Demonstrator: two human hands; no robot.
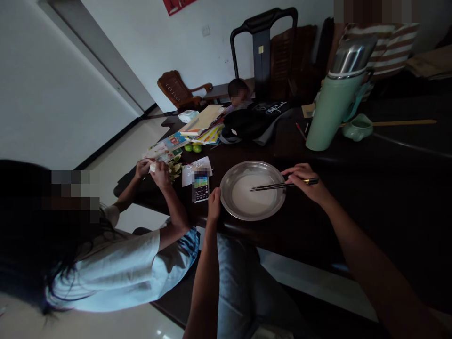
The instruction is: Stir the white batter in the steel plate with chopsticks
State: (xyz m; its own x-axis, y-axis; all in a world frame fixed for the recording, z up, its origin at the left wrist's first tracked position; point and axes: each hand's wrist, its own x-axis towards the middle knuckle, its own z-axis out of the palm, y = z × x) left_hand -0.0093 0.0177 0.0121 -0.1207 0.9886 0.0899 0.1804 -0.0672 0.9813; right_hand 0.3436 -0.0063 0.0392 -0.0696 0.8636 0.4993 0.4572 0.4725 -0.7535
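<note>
A wide metal bowl (226,207) holds a milky white liquid (259,200) and stands near the table's front edge. My left hand (213,203) grips the bowl's left rim, with the fingers mostly out of sight. In my right hand (304,181) is a pair of dark chopsticks (271,186), slanting over the right rim, their tips in the liquid. Just left of the bowl lies a phone (201,185) with its screen lit, partly over a white paper (189,176).
To the left, a person in a white shirt (116,273) holds a small white thing in both hands. Green fruits (192,148), books (201,122) and a black bag (243,125) lie farther back. A green thermos (328,108) and small green pot (357,127) stand at the right. Another person (238,92) is behind the table.
</note>
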